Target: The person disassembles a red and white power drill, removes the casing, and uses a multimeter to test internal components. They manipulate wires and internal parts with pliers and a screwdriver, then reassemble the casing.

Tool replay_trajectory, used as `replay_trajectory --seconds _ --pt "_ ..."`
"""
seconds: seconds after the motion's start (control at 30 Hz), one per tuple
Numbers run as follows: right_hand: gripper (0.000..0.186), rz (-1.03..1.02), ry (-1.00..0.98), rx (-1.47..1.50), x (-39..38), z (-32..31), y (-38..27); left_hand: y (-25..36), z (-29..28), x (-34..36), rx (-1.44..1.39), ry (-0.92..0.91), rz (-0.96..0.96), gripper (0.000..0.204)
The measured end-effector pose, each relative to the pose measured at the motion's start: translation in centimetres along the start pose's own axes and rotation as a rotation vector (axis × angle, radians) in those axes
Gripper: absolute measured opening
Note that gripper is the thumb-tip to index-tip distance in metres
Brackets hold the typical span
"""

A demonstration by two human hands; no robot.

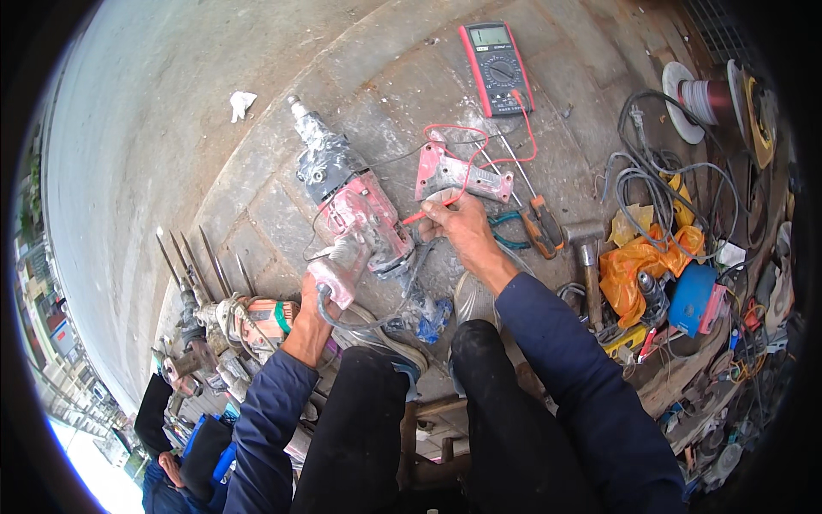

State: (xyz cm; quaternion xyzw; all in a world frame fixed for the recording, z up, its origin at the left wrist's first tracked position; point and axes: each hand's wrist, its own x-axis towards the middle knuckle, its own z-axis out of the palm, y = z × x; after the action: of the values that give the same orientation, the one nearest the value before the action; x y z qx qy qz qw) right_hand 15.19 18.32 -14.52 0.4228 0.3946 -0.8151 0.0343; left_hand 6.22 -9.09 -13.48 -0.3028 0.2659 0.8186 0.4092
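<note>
A dusty pink-and-grey rotary hammer drill [364, 206] lies on the ground before me, its chuck pointing away to the upper left. My left hand [310, 324] is closed around its rear handle [344, 264], with the fingers partly hidden. Pinched in my right hand [462, 230] is a red test probe [414, 218], its tip at the side of the drill's housing. The probe's red lead runs to a red-and-black multimeter [499, 73] farther off. A loose pink handle cover [454, 178] sits just beyond my right hand. A thin black lead also crosses the drill; its end is unclear.
Right of my hand lie screwdrivers [539, 224], teal-handled pliers [507, 233] and a hammer [591, 278]. Beyond are an orange bag [629, 274], coiled cable [638, 180] and a wire spool [700, 101]. Another power tool [265, 321] and several long bits lie left. A person sits lower left.
</note>
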Motion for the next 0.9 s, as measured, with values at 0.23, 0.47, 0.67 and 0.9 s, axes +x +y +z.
replay_trajectory --seconds 0.23,0.47,0.67,0.9 --pt "0.018 0.048 0.085 -0.157 0.2 1.0 -1.3 -0.9 4.5 0.0 0.129 0.446 0.065 0.034" --pt "0.018 0.068 0.046 -0.096 0.5 0.9 -0.5 -0.9 3.2 0.1 0.093 0.379 0.048 0.033" --pt "0.015 0.008 -0.049 -0.066 0.4 0.8 -0.5 -0.1 0.7 0.2 0.126 0.205 0.025 0.030" --pt "0.024 0.063 0.049 -0.274 0.3 1.9 -1.0 -0.6 3.4 -0.6 0.283 0.299 0.066 0.031"
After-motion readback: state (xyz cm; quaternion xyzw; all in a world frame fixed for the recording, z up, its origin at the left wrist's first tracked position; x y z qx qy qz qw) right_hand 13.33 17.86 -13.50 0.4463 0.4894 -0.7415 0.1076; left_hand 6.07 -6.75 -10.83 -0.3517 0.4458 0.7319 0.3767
